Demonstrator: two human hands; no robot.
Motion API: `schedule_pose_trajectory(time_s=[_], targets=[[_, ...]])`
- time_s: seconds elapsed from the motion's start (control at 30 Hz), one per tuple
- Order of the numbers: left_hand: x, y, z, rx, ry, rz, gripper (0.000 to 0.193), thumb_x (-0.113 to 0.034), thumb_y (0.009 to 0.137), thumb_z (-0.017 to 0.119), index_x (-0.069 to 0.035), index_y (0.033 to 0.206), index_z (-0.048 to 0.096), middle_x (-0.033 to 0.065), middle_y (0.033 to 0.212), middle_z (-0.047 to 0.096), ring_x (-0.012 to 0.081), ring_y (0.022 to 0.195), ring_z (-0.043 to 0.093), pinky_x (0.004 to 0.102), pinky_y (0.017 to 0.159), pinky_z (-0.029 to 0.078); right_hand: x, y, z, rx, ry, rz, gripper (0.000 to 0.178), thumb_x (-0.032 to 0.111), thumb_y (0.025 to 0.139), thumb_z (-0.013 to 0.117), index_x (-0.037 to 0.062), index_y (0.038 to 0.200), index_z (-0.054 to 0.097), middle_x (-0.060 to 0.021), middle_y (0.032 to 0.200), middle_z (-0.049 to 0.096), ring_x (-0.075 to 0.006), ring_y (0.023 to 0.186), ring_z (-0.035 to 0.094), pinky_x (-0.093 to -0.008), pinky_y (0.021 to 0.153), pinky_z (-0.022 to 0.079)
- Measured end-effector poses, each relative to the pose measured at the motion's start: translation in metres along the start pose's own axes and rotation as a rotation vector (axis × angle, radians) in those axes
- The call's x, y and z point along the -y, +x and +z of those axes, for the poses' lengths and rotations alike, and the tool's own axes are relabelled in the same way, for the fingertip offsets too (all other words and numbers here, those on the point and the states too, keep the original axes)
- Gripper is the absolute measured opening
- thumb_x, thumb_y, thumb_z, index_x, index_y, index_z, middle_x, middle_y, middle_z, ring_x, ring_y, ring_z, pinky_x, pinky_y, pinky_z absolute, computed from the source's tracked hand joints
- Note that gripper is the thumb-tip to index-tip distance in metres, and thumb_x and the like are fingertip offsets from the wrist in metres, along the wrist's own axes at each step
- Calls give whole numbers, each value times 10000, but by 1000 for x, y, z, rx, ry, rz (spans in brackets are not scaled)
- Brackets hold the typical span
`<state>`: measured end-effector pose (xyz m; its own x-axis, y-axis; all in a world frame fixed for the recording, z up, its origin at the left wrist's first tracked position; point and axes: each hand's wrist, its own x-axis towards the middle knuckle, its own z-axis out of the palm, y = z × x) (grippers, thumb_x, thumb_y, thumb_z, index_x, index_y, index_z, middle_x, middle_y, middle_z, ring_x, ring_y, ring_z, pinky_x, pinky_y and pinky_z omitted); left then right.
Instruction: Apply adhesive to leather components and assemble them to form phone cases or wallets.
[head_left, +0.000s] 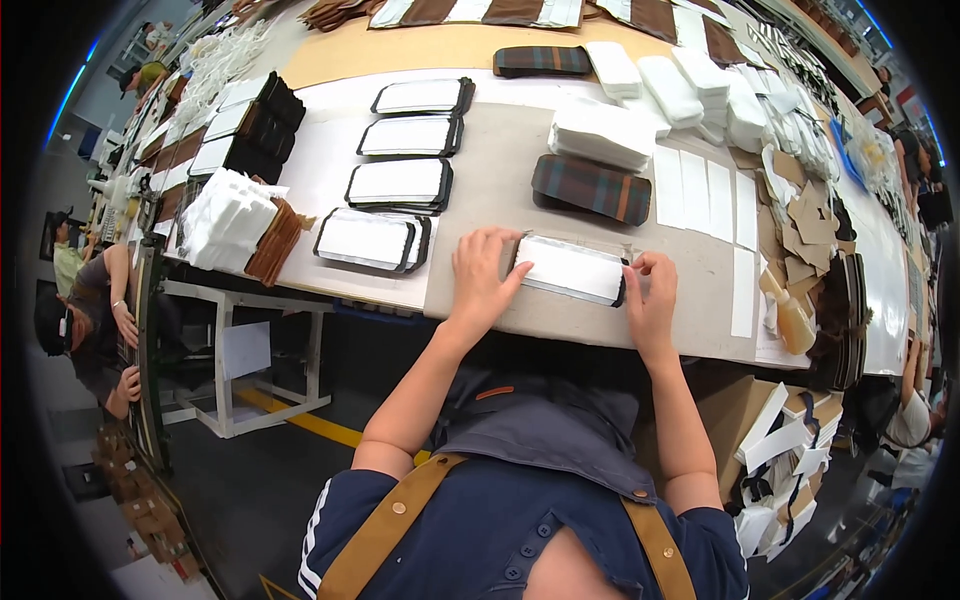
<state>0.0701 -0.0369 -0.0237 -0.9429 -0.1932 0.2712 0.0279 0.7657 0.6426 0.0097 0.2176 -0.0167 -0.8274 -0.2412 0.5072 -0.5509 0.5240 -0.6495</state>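
Note:
A flat rectangular white panel with dark edging (572, 267) lies on the table's near edge, between both hands. At its left end my left hand (480, 272) has the thumb on the near corner and the fingertips at the far corner, gripping that end. My right hand (652, 300) pinches the dark edge at the right end; part of the grip is hidden by the fingers. Left of my left hand sits a stack of similar black-edged white panels (362, 240), with several more stacks in a column behind it. Beyond the panel lies a stack of dark plaid pieces (590, 190).
White pads (600, 135) are stacked behind the plaid pieces. White strips (690, 190) lie at the right, near a yellowish bottle (793, 318). White bundles (228, 220) and brown pieces (277, 243) stand at the left edge. Another person (100, 310) works at far left.

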Motion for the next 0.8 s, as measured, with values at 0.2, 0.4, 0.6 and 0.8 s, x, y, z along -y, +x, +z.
schedule_pose_trajectory(time_s=[0.2,0.4,0.6,0.8], targets=[[6,2,-2,-44,79,-24,422,-225,830,788,-94,1201,637,76,1193,568,287,1166,496,417,1008,355,-6,10,5,119,-234,103,155,143,903,716,44,904,597,-77,878,569,-267,896,536,-390,880,367],[7,-3,-9,-13,75,-34,426,-247,844,779,-88,1215,643,80,1189,570,269,1167,502,414,1012,350,-3,-1,-19,313,27,231,148,124,891,722,42,870,600,-57,823,574,-236,821,543,-372,854,373],[-7,-6,-21,160,-30,27,369,-277,876,773,-55,1154,675,83,1142,590,270,1118,529,393,1000,372,30,-6,-50,368,371,260,154,85,893,723,12,873,589,-66,818,582,-203,779,538,-326,767,433],[0,-1,-27,296,-772,-243,273,-144,895,748,9,1111,681,85,985,720,196,945,653,327,852,487,31,-14,-43,233,296,111,164,47,856,756,14,911,606,-72,853,612,-223,796,556,-329,761,463]])
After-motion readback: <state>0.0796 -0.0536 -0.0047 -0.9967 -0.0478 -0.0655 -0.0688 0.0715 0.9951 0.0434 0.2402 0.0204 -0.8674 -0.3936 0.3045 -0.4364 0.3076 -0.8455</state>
